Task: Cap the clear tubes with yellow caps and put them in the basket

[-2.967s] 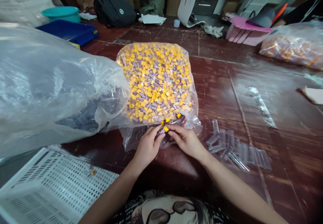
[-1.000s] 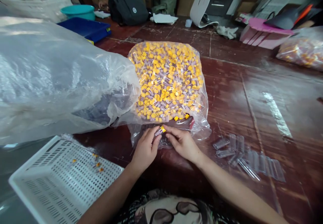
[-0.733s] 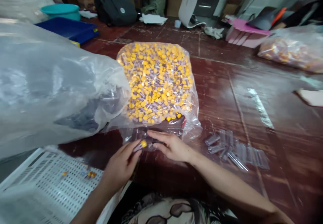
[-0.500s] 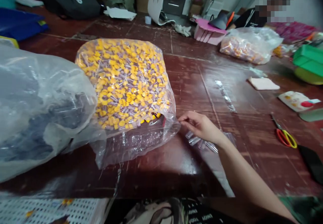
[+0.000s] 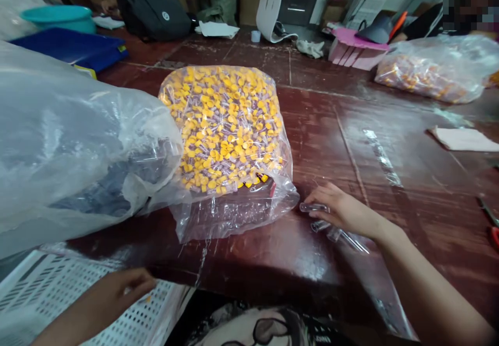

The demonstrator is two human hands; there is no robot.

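Observation:
My right hand (image 5: 339,208) is closed on a clear plastic tube (image 5: 312,207), just above the table. Several more clear tubes (image 5: 346,239) lie under that hand on a clear plastic bag (image 5: 384,294). Over a white perforated basket (image 5: 117,315) my left hand (image 5: 134,283) has its fingers curled together; a small pale glint shows at them, but what they hold cannot be made out. Left of my right hand is a clear bag (image 5: 234,221) with many yellow-capped small tubes (image 5: 230,132), its mouth facing me.
A large translucent bag (image 5: 86,122) with dark contents leans in from the left. Behind it are a blue tray (image 5: 74,47) and a teal basin (image 5: 58,17). Scissors (image 5: 494,234) lie at the right edge. A co-worker's dark sleeve (image 5: 423,23) shows beyond another filled bag (image 5: 432,73).
My right hand has moved off the bag's edge and picked up a clear tube. My left hand has come into view over the basket. The view has swung left.

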